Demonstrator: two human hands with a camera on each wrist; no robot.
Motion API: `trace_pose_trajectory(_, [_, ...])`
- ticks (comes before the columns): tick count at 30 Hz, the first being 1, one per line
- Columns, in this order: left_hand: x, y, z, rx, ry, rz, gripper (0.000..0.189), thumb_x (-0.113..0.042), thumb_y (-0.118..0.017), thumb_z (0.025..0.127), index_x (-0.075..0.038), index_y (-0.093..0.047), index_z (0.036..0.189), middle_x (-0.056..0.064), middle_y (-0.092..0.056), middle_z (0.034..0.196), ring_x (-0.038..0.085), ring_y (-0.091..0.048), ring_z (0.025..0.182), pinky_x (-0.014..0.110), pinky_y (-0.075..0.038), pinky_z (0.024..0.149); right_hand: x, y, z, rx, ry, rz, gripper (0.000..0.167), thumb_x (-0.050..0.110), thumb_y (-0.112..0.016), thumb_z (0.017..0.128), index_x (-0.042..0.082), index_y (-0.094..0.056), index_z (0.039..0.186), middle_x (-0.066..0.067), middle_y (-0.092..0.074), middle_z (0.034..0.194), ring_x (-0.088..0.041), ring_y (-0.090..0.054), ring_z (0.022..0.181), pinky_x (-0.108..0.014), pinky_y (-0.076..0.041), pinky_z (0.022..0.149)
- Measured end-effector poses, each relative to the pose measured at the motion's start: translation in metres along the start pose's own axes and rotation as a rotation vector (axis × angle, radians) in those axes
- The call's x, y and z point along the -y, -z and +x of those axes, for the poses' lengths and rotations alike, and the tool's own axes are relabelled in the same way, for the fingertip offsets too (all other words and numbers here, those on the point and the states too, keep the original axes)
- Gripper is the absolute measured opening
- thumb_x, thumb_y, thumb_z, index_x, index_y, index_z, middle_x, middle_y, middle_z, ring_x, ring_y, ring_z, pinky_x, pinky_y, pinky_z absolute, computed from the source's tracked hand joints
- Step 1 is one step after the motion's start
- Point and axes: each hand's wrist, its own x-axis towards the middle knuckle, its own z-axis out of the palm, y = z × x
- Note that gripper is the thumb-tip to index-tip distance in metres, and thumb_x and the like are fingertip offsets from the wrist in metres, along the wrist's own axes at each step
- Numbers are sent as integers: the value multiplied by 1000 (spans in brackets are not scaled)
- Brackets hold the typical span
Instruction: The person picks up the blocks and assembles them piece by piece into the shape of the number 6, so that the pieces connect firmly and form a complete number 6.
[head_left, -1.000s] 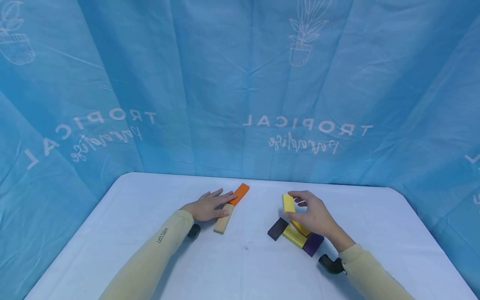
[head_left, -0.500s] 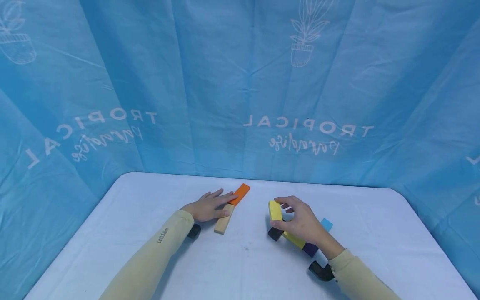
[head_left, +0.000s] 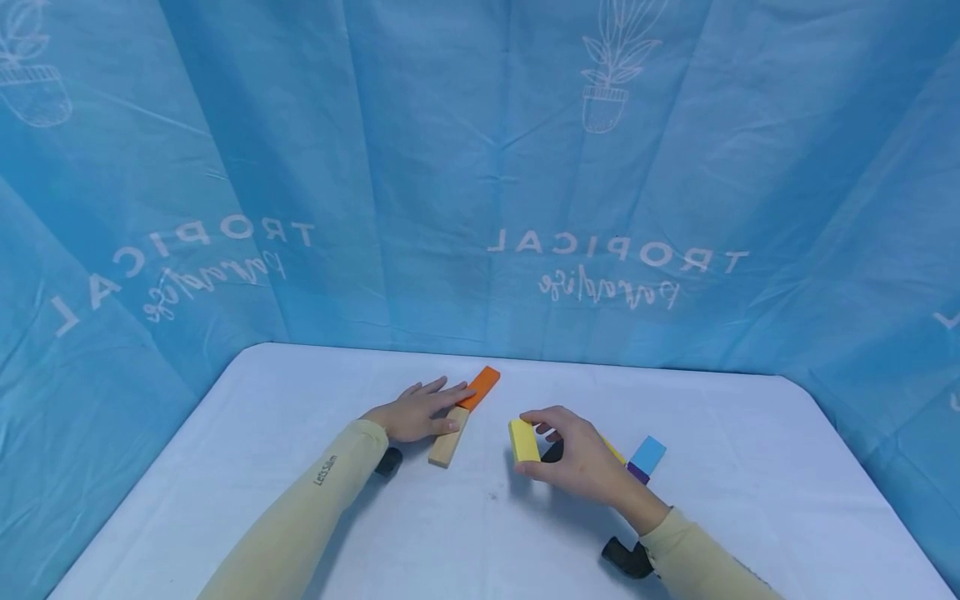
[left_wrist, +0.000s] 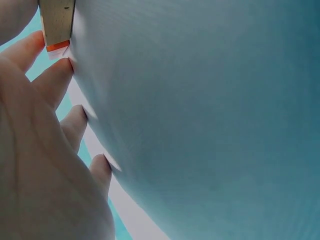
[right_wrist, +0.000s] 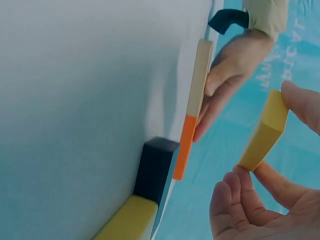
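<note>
My left hand [head_left: 414, 417] lies with fingers spread, its fingertips on an orange wooden block [head_left: 483, 385] and its thumb on a plain wood block [head_left: 444, 448]. These two blocks sit end to end in a slanted line. My right hand [head_left: 581, 462] pinches a yellow wooden block [head_left: 524, 442] between thumb and fingers, raised above the table and just right of the plain block. In the right wrist view the held yellow block [right_wrist: 265, 130] is tilted. Partly hidden behind the right hand is a black block [head_left: 553, 452], with another yellow block [right_wrist: 127, 222] against its end.
To the right of my right hand lie a light blue block [head_left: 647, 455] and a dark purple block [head_left: 637, 473], partly covered. A white cloth [head_left: 360, 533] covers the table. Blue printed curtains [head_left: 435, 208] hang behind it and at both sides.
My right hand has carried the yellow block left and toward the front edge, from over the other blocks to left of the black one. The light blue block has come into view. My left hand stays put.
</note>
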Motion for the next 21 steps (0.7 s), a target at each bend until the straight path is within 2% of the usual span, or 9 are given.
trace_pose_trajectory(11, [-1,0,2,2,40,18,67,-51,-51,102,-28,-28,161,-2,-22,167,29,-6,155,55,-3,123,9,-12,2,85,26,-21,65,41,-86,79,18,-62,136,-1,-61,128,-24,-61,106,-43,-56,84])
trace_pose_trajectory(18, [0,-1,3,3,29,25,67,-50,-52,102,-27,-29,161,-1,-22,167,30,-6,155,56,-3,122,12,-23,2,138,94,24,64,41,-84,80,17,-62,136,2,-61,126,-23,-59,109,-44,-54,88])
trace_pose_trajectory(21, [0,-1,3,3,19,34,67,-50,-51,103,-26,-29,161,0,-22,167,31,-6,155,56,-4,122,13,-28,3,162,117,12,64,43,-83,81,18,-62,136,4,-60,127,-20,-59,110,-42,-55,89])
